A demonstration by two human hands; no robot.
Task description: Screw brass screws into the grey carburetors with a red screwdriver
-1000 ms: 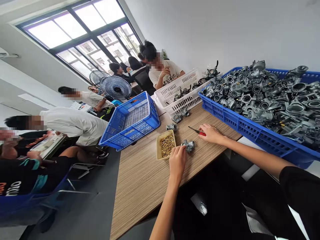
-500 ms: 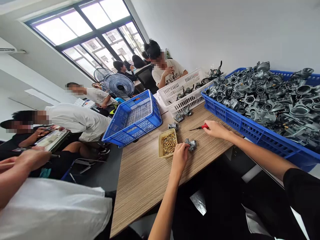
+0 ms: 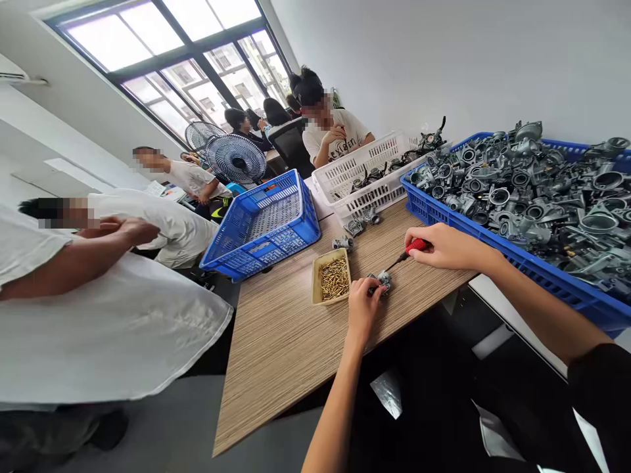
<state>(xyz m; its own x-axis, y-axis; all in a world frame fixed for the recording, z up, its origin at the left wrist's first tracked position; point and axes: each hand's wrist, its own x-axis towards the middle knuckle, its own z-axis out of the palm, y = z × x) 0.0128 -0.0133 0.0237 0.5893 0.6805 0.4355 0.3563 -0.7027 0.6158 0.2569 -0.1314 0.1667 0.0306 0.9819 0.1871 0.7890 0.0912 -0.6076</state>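
Observation:
A small grey metal carburetor body [image 3: 384,278] rests on the wood-grain table [image 3: 276,355], with my left hand [image 3: 365,299] closed on its near left side. My right hand [image 3: 444,246] grips the red handle of a screwdriver [image 3: 417,246]. The screwdriver slants down to the left, its tip at the top of the carburetor body; whether it touches is too small to tell. Just left of the part stands a cream tray [image 3: 315,289] holding many small brass pieces [image 3: 335,277], likely jets or screws. Another carburetor body [image 3: 344,243] lies behind the tray.
A blue crate [image 3: 444,215] heaped with metal carburetor bodies stands at right. Behind are a white basket [image 3: 345,207] with assembled parts and two loose bodies [image 3: 362,222]. Another blue crate [image 3: 256,253] sits at the table's left edge. A person in white [image 3: 108,315] stands close at left; others sit beyond.
My right hand has raised the screwdriver and angled its tip down to the carburetor body. My left hand keeps hold of the body, now turned. The person at left has moved further into view.

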